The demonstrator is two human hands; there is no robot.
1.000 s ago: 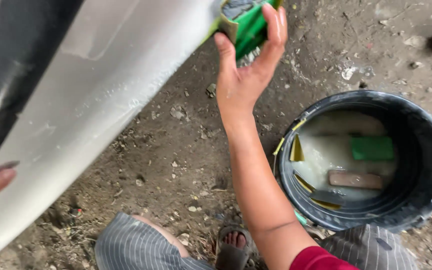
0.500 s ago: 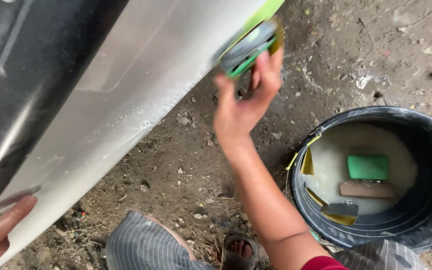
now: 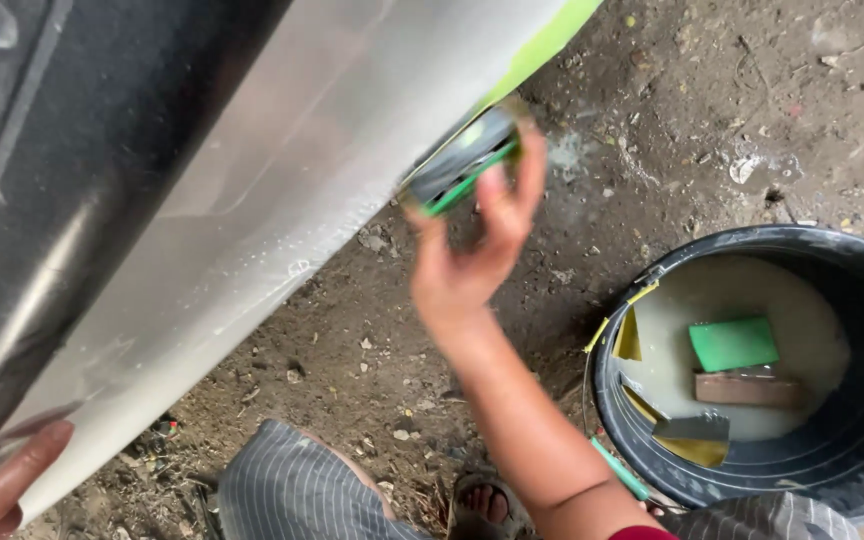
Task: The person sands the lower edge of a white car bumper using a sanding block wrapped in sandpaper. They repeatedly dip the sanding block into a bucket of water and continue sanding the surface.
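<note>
Sanding looks only partway done: right hand [image 3: 472, 270] clamped on the green sanding pad [image 3: 462, 165] against the wet grey panel [image 3: 282, 190] edge, left hand [image 3: 2, 490] flat on its lower end, plenty unsanded.

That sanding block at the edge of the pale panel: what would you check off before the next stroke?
1. Grip: right hand pinches the green-backed sanding block with its fingers. Ok.
2. Contact: block lies against the lower edge of the grey-white panel, though the picture is blurred there. Cannot tell if it sits flat.
3. Support: left hand rests at the panel's lower left end. Ok.
4. Wetness: droplets show on the panel. Ok.
5. Rinse water: black bucket holds cloudy water, with a green sponge floating in it, beside the forearm. Ok.
6. Block's abrasive face: turned away from the camera. Cannot tell.
</note>
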